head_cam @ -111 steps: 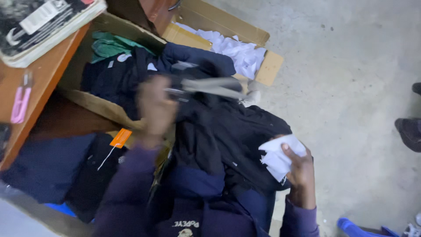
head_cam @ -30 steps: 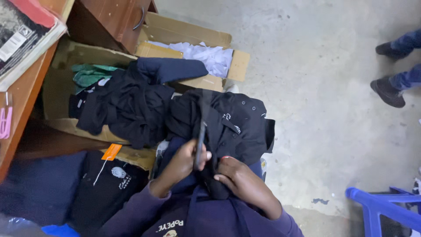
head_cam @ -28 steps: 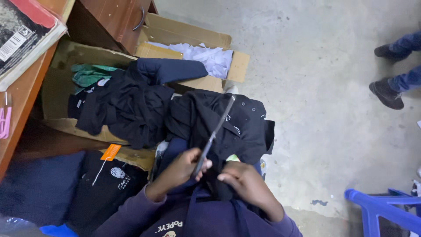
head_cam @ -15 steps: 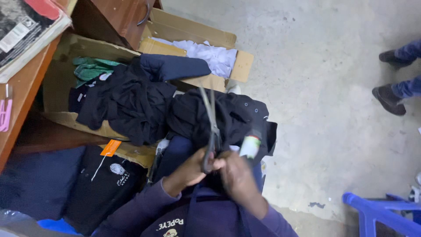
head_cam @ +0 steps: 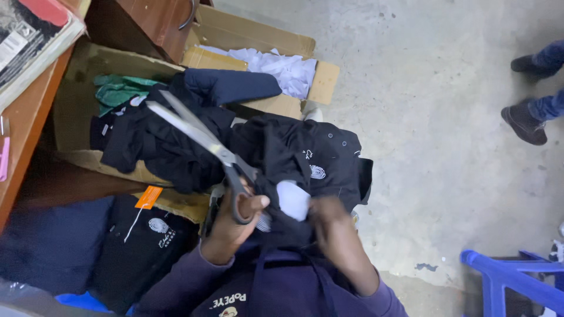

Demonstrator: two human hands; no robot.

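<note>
Beside the wooden desk (head_cam: 23,135), a cardboard box (head_cam: 82,82) heaped with dark clothes (head_cam: 158,147) fills the floor. Across the lap lies a black shirt (head_cam: 317,158), crowding both hands. Left hand (head_cam: 235,220) grips open-bladed scissors (head_cam: 200,138); right hand (head_cam: 329,220), blurred, pinches a white tag (head_cam: 292,199).

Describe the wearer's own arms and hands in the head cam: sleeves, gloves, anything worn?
Both arms wear long purple sleeves, knit-looking, reaching to the wrists. The left hand and right hand are bare: no gloves, and no rings or watch that I can make out. The right hand is motion-blurred, so fine detail there is unclear. The sleeves show no markings.
</note>
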